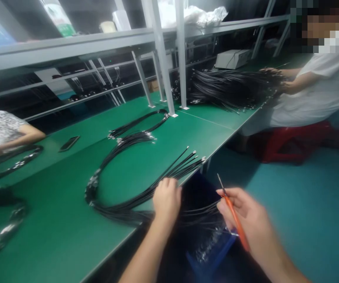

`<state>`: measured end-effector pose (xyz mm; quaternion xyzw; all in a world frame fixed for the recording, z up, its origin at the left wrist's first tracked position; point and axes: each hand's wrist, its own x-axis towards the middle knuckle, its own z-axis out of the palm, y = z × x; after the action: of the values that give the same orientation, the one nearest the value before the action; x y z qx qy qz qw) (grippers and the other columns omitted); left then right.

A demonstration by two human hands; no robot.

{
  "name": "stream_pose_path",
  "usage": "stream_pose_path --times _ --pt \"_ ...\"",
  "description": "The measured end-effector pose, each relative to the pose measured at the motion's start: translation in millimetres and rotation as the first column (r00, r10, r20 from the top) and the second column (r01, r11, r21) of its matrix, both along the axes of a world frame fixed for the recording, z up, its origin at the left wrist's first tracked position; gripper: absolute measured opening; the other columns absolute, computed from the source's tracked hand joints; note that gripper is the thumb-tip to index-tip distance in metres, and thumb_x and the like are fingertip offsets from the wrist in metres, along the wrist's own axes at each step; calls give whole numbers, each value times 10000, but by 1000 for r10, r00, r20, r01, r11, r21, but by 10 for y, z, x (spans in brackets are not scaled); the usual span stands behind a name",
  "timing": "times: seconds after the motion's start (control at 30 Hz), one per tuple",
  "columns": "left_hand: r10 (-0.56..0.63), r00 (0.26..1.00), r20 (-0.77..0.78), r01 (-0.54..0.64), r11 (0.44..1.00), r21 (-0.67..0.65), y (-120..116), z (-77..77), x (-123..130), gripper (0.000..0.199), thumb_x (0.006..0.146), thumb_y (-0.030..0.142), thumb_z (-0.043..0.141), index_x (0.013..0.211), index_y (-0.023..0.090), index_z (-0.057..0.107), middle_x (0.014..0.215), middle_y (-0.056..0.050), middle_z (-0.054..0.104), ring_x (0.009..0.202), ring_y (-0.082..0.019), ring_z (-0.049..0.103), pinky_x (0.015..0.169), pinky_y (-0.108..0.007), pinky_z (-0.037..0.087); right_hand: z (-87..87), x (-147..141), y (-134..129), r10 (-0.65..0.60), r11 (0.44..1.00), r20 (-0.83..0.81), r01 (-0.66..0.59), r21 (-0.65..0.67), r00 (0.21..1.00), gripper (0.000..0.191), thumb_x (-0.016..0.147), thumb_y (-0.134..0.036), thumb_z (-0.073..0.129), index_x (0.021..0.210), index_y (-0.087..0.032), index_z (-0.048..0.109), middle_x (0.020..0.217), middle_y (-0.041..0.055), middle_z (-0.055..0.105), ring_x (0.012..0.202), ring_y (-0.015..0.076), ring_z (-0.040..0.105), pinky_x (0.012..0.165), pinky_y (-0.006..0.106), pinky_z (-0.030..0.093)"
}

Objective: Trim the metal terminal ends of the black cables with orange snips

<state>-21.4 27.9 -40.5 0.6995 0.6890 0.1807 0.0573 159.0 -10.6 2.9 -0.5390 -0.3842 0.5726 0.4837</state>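
My left hand (167, 197) is closed around part of a bundle of black cables (140, 198) at the edge of the green table (69, 224). The bundle curves over the tabletop, its silvery tips fanned out just beyond my fingers. My right hand (242, 212), to the right and off the table edge, grips a thin tool with an orange handle (236, 222), its metal tip pointing up. Other black cables (200, 212) run from beside my left hand toward my right fingers; whether those fingers also hold them is unclear.
Below the table edge is a blue bin (213, 259) with small shiny pieces. Grey shelf posts (165, 67) stand on the table. A phone (69, 144) and more cable coils lie left. A person in white (325, 86) handles a large cable pile (225, 86); another person's arm (28, 133) rests left.
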Motion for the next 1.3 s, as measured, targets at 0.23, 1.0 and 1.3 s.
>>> stream_pose_path --times 0.23,1.0,1.3 --pt "58 981 -183 -60 998 -4 169 -14 -130 157 783 197 611 936 176 581 934 -84 580 891 -270 533 772 -380 413 0 3 47 5 1000 -15 -5 18 1000 387 689 -428 745 949 -185 593 622 -42 564 452 76 438 418 194 350" --pt "-171 505 846 341 940 -14 -219 524 434 138 825 274 613 732 175 636 707 5 569 641 -129 547 595 -231 425 20 -41 92 -167 961 -455 247 122 875 305 722 -172 723 975 -227 561 763 -37 621 448 48 482 407 153 385" --pt "-186 661 727 255 967 16 -300 562 503 130 809 246 625 712 181 684 694 -5 625 622 -135 552 578 -229 413 63 -86 113 -186 963 -418 250 102 889 281 691 -158 737 902 -209 557 685 -43 616 522 89 562 525 202 464"
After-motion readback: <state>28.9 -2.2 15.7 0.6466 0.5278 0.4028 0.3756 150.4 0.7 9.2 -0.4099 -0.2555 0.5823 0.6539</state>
